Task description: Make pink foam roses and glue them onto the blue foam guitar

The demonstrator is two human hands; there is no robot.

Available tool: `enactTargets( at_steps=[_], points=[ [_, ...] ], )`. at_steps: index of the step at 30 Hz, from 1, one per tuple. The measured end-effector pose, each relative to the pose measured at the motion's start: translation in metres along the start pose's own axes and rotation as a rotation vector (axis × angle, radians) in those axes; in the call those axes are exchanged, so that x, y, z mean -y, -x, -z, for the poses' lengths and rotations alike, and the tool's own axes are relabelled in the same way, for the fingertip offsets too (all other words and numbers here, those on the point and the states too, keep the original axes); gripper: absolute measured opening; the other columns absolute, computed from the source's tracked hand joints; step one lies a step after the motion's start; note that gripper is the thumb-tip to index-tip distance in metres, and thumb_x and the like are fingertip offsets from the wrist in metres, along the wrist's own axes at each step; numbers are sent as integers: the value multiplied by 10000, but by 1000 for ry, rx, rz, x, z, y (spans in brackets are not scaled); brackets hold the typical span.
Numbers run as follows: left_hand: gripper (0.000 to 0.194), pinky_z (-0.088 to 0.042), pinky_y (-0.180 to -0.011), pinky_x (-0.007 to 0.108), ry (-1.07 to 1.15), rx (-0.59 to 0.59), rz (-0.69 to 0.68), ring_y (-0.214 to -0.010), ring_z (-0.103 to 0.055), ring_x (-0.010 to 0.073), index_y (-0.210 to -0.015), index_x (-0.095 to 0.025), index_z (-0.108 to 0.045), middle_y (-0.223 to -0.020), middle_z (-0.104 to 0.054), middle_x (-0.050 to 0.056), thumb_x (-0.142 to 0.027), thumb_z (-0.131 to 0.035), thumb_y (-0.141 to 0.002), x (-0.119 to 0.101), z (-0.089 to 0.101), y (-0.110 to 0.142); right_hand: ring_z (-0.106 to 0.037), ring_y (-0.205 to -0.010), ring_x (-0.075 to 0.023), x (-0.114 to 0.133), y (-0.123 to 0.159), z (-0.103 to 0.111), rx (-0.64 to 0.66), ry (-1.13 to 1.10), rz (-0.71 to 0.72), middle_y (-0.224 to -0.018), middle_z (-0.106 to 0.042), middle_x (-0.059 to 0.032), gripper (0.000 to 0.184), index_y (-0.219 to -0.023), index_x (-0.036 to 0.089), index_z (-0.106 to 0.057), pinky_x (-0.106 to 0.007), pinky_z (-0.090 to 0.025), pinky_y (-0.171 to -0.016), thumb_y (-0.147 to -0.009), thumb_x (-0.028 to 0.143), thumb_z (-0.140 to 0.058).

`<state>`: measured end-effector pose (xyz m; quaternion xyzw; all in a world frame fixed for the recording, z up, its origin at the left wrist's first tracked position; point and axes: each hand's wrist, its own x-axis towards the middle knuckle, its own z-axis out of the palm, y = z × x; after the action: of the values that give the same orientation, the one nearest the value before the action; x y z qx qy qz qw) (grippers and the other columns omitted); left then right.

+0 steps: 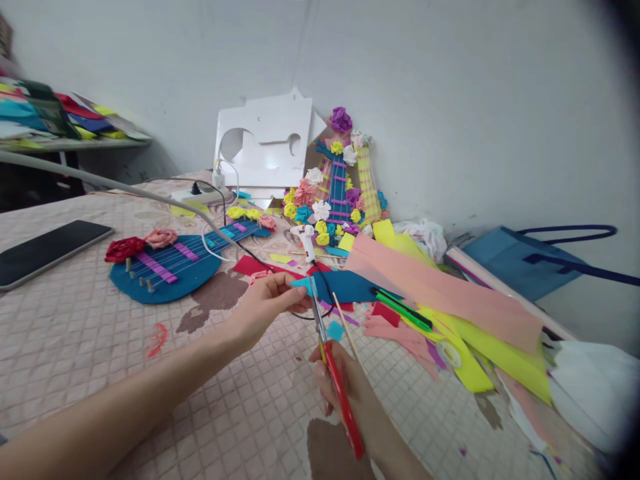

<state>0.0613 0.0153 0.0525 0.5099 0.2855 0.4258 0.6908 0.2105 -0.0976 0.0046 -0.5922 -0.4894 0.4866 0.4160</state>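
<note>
Between the thumb and fingers of my left hand [275, 297] is a small light-blue paper piece [304, 285]. My right hand [343, 380] grips red-handled scissors [339, 390], whose blades point away from me and meet the paper's right side. Beyond my hands lies a dark blue sheet [355, 285], and a thin wooden stick [345, 323] rests just right of the blades. A small light-blue scrap [335, 331] is on the tablecloth near the scissors. To the left lies a blue paper guitar [175, 270] with strings, purple strips and paper flowers.
A white glue gun [304, 241] stands behind the dark blue sheet. Right of it are a green cutter [404, 309], pink crepe paper [440, 287], yellow sheets and a tape roll [449, 354]. Flowered guitars [340, 187] lean on the wall. A phone [53, 250] lies left; cables cross the table.
</note>
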Motion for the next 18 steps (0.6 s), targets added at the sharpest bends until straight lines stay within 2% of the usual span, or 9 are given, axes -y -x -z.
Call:
enactTargets(
  at_steps=[6, 12, 18],
  points=[
    [200, -525, -719, 298, 0, 1, -10, -706, -667, 158, -745, -152, -544, -712, -703, 32, -289, -689, -760, 0, 0, 0, -371, -375, -70, 0, -1, -2, 3, 23, -36, -535, -394, 96, 265, -801, 218, -463, -176, -302, -326, -785, 443, -602],
    [213, -530, -722, 308, -3, 24, -11, -700, -668, 157, -748, -157, -544, -712, -704, 23, -308, -694, -759, 0, 1, -1, -394, -406, -73, 12, 6, -1, 46, 91, 77, -560, -411, 83, 255, -775, 214, -445, -190, -350, -381, -846, 445, -530],
    [193, -530, -724, 287, -8, 46, -6, -700, -668, 142, -742, -154, -562, -718, -711, 17, -297, -686, -775, 0, 2, -1, -385, -423, -77, 22, 9, -4, 39, 99, 80, -575, -401, 79, 281, -758, 218, -424, -203, -351, -400, -845, 469, -515]
  ],
)
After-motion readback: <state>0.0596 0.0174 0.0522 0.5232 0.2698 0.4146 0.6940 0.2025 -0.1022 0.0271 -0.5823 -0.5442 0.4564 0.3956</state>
